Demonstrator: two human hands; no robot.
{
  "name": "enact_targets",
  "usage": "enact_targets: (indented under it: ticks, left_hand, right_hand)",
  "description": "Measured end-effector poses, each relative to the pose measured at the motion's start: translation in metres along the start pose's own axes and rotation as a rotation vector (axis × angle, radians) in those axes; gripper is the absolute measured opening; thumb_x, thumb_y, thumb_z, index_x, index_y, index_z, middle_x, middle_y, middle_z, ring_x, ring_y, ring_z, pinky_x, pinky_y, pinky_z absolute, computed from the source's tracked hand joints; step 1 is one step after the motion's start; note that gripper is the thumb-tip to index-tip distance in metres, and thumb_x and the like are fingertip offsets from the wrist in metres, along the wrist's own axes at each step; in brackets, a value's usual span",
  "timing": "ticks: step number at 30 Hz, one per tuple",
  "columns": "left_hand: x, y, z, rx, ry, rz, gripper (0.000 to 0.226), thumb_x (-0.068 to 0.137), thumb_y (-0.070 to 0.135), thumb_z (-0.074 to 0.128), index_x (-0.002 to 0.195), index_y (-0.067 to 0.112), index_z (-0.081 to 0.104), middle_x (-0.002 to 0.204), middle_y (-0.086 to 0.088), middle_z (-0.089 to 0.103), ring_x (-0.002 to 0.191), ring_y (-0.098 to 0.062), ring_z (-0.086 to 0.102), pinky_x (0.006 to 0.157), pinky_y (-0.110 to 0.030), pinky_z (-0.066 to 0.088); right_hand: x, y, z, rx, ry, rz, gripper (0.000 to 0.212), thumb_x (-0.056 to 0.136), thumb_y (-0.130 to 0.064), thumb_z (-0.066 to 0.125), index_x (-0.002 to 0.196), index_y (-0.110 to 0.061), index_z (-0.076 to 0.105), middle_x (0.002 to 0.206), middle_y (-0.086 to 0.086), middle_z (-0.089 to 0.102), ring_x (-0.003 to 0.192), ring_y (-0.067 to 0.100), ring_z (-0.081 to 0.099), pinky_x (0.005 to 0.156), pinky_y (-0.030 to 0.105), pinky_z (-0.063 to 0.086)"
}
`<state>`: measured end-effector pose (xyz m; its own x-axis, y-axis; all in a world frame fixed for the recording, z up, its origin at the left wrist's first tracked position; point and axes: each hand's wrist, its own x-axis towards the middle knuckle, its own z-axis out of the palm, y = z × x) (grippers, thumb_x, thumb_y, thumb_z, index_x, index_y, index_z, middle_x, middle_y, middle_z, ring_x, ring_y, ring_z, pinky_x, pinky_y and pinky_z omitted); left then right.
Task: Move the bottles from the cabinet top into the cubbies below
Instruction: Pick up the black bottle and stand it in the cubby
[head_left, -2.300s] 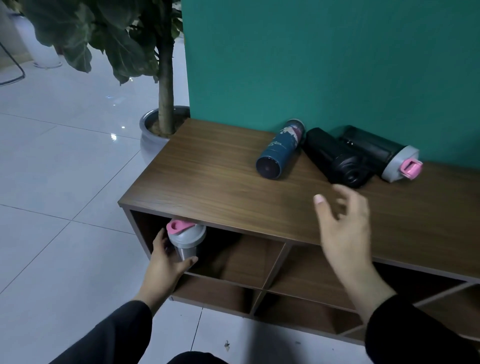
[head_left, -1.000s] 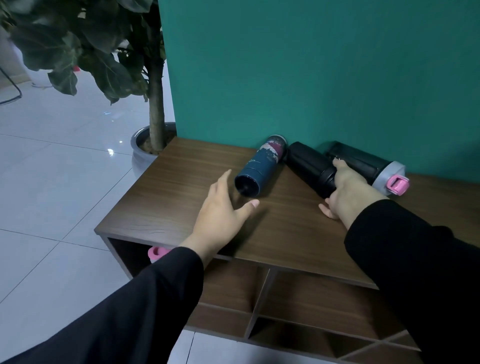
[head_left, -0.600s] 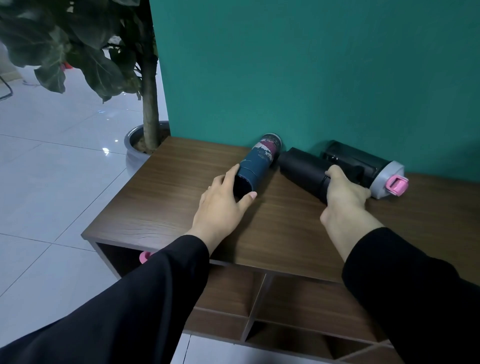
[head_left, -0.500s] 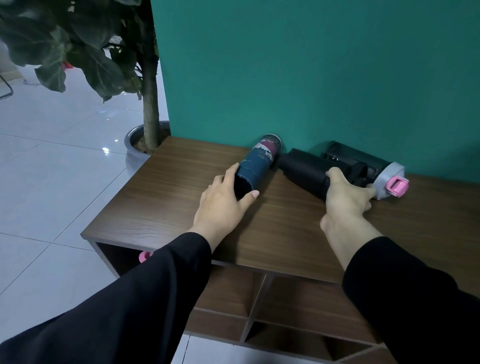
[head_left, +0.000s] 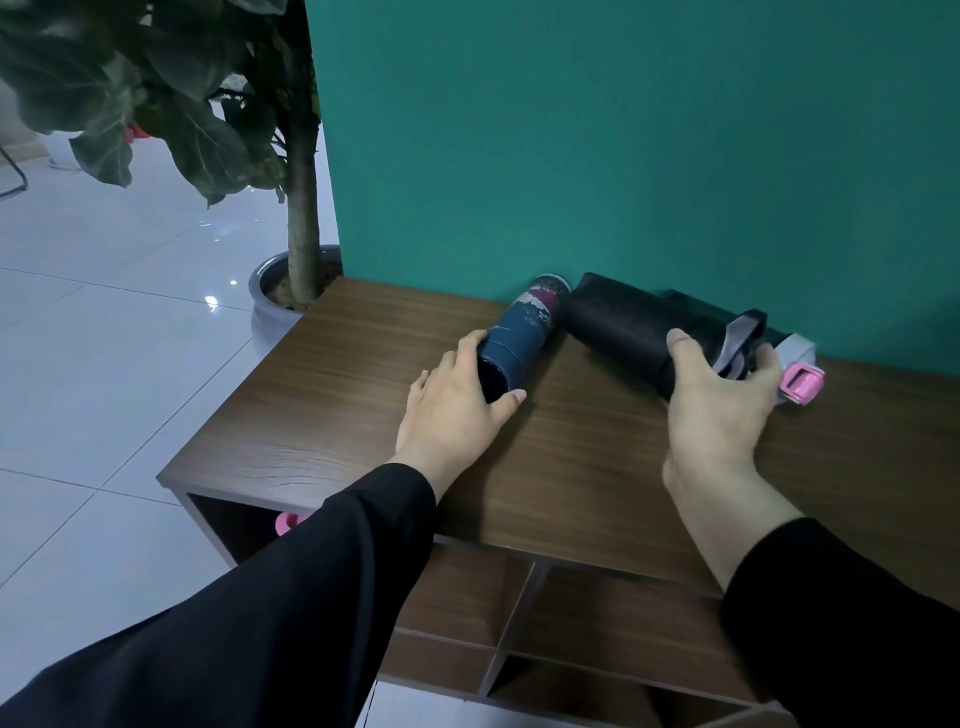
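Right hand shifted onto black bottle, pink-lidded bottle behind

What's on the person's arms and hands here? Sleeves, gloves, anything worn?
Both arms wear long black sleeves, the left sleeve and right sleeve ending at the wrists. The left hand and right hand are bare: no gloves, rings, watch or markings visible.

Two arms in view, both in long black sleeves, plain matte fabric, loose and softly creased. Left sleeve ends just past the wrist, cuff edge plain. Right sleeve stops further up the forearm. Left hand and right hand bare, no gloves, nails short
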<state>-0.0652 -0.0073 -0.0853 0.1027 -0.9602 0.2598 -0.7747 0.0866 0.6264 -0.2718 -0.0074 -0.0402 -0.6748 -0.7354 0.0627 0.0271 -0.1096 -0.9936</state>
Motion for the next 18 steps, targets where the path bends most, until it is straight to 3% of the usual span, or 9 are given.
enact_targets:
  ticks: [7, 9, 12, 14, 15, 18]
  left_hand:
    - [-0.004, 0.000, -0.007, -0.258, -0.027, -0.093, 0.109, 0.069, 0.060, 0.080, 0.155, 0.037, 0.016, 0.157, 0.001, 0.038, 0.143, -0.023, 0.040, 0.114, -0.045, 0.039]
    - [-0.010, -0.002, -0.012, -0.385, -0.045, -0.107, 0.107, 0.072, 0.052, 0.082, 0.155, 0.037, 0.017, 0.158, 0.002, 0.035, 0.145, -0.017, 0.037, 0.115, -0.037, 0.035]
    - [-0.030, -0.009, -0.025, -0.560, -0.089, -0.096, 0.082, 0.087, 0.036, 0.073, 0.153, 0.038, 0.023, 0.159, 0.005, 0.037, 0.146, -0.011, 0.035, 0.123, -0.039, 0.028]
    - [-0.049, -0.015, -0.039, -0.631, 0.007, -0.062, 0.053, 0.098, 0.020, 0.053, 0.148, 0.032, 0.037, 0.150, 0.005, 0.048, 0.140, -0.008, 0.043, 0.121, -0.046, 0.032]
    - [-0.061, -0.016, -0.049, -0.642, 0.118, -0.040, 0.043, 0.100, 0.016, 0.044, 0.142, 0.028, 0.045, 0.141, 0.005, 0.056, 0.134, -0.008, 0.049, 0.118, -0.046, 0.037]
    - [-0.112, -0.010, -0.086, -0.618, 0.425, 0.107, 0.032, 0.100, 0.021, 0.038, 0.127, 0.019, 0.055, 0.120, 0.001, 0.064, 0.119, -0.014, 0.060, 0.106, -0.040, 0.047]
  right_hand:
    - [-0.029, -0.017, -0.012, -0.004, -0.111, -0.054, 0.098, 0.069, -0.046, 0.080, 0.151, -0.033, 0.028, 0.146, -0.014, 0.040, 0.129, 0.000, 0.040, 0.114, 0.032, 0.036]
    - [-0.040, -0.030, -0.019, -0.037, -0.174, -0.120, 0.090, 0.075, -0.041, 0.080, 0.151, -0.033, 0.030, 0.139, -0.017, 0.044, 0.126, -0.003, 0.043, 0.113, 0.027, 0.035]
    - [-0.060, -0.053, -0.036, -0.101, -0.264, -0.249, 0.072, 0.081, -0.034, 0.078, 0.144, -0.032, 0.042, 0.119, -0.031, 0.050, 0.105, -0.025, 0.049, 0.097, 0.002, 0.037]
    - [-0.074, -0.067, -0.049, -0.176, -0.308, -0.352, 0.061, 0.082, -0.030, 0.077, 0.137, -0.031, 0.050, 0.116, -0.028, 0.054, 0.098, -0.028, 0.050, 0.084, -0.006, 0.037]
    - [-0.082, -0.072, -0.056, -0.223, -0.339, -0.397, 0.059, 0.081, -0.029, 0.078, 0.135, -0.032, 0.052, 0.119, -0.022, 0.056, 0.102, -0.023, 0.051, 0.084, -0.005, 0.038]
    - [-0.110, -0.082, -0.078, -0.374, -0.481, -0.524, 0.069, 0.074, -0.027, 0.084, 0.136, -0.032, 0.053, 0.127, -0.010, 0.054, 0.118, -0.003, 0.052, 0.102, 0.014, 0.040]
